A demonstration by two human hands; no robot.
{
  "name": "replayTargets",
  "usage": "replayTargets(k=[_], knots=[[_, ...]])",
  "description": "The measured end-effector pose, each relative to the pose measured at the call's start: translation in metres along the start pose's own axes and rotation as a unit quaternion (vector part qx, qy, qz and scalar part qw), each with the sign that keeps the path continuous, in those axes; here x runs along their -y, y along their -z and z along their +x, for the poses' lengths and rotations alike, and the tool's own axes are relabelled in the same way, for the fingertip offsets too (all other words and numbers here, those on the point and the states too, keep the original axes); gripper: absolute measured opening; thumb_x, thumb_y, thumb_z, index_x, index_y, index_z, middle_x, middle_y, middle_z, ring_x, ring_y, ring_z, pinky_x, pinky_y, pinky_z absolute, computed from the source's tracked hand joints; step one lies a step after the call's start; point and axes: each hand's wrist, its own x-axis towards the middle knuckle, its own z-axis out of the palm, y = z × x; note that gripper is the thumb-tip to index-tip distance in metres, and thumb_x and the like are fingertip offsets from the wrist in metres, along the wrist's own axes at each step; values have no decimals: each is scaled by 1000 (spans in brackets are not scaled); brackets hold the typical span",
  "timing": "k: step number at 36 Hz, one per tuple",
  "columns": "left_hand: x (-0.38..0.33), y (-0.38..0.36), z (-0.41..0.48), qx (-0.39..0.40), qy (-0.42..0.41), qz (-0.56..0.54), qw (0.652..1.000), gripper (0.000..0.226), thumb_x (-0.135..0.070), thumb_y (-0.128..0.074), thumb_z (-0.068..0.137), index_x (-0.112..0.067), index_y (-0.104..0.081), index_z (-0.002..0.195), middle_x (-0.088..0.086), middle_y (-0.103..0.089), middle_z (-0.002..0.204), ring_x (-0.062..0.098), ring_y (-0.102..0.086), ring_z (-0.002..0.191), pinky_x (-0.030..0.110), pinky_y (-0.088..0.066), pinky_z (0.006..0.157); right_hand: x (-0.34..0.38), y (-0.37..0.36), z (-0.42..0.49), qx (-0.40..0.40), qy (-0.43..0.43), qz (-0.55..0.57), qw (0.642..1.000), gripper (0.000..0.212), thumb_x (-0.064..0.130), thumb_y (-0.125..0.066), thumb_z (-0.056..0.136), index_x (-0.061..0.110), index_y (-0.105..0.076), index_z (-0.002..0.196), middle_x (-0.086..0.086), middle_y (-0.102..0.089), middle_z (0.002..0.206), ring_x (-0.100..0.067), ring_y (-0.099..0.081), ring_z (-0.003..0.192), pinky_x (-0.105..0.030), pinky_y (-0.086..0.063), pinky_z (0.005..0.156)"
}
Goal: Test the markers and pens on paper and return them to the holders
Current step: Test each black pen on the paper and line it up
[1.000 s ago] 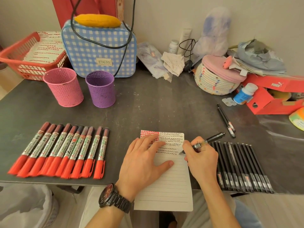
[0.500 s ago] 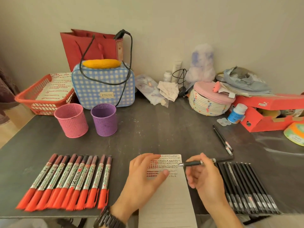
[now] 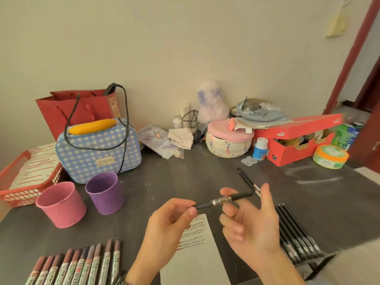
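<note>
Red plastic basket [image 3: 20, 182] at the left edge holds sheets with rows of red marks. Below it, in the lower left corner, a row of markers [image 3: 82, 266] lies side by side on the dark table [image 3: 174, 177]. Their printed labels are mostly blurred; on one I can read only "HEN". Above them stand the pink holder [image 3: 61, 204] and, just beside it, the purple holder [image 3: 104, 192], both upright. Behind the holders is a blue checked case [image 3: 98, 153] with a small label "ETALOO", and a red paper bag [image 3: 78, 108] leans on the wall.

In the middle, the left hand [image 3: 164, 225] pinches the left end of a black pen [image 3: 222, 201] between thumb and index finger. The pen hangs level in the air above the lined paper [image 3: 197, 243], which carries rows of small red and dark marks. The right hand [image 3: 250, 225] is half open. It keeps the other half of the pen loosely between its index and middle fingers, with the thumb lifted away.

Right of this hand lies a row of black pens [image 3: 294, 229], and two more pens [image 3: 246, 179] lie apart, higher up. At the right, a red shoe box [image 3: 298, 130] shows a white PUMA mark.
</note>
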Motion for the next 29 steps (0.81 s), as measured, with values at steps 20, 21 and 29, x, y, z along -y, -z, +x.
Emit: replayTargets(k=[20, 21, 29], knots=[[-6, -19, 26, 59, 4, 25, 998, 18, -26, -73, 90, -44, -74, 92, -4, -73, 79, 4, -60, 62, 12, -47, 65, 36, 22, -17, -77, 25, -68, 994, 40, 32, -63, 73, -2, -78, 87, -14, -54, 57, -16, -39, 32, -19, -26, 29], [-5, -19, 28, 64, 6, 36, 997, 19, -26, -73, 90, -45, -73, 92, -5, -73, 81, 3, -59, 62, 12, -47, 65, 39, 22, -20, -89, 31, -112, 989, 38, 30, -62, 76, -2, -79, 88, -16, -55, 58, -15, -38, 33, -19, -26, 30], [-11, -22, 49, 183, 33, 61, 981, 8, -44, -68, 88, -41, -73, 92, -3, -74, 83, 6, -57, 64, 18, -46, 71, 59, 41, -56, -128, 139, -576, 795, 22, 30, -67, 95, 51, -74, 91, 4, -78, 78, -7, -57, 51, -19, -49, 57]])
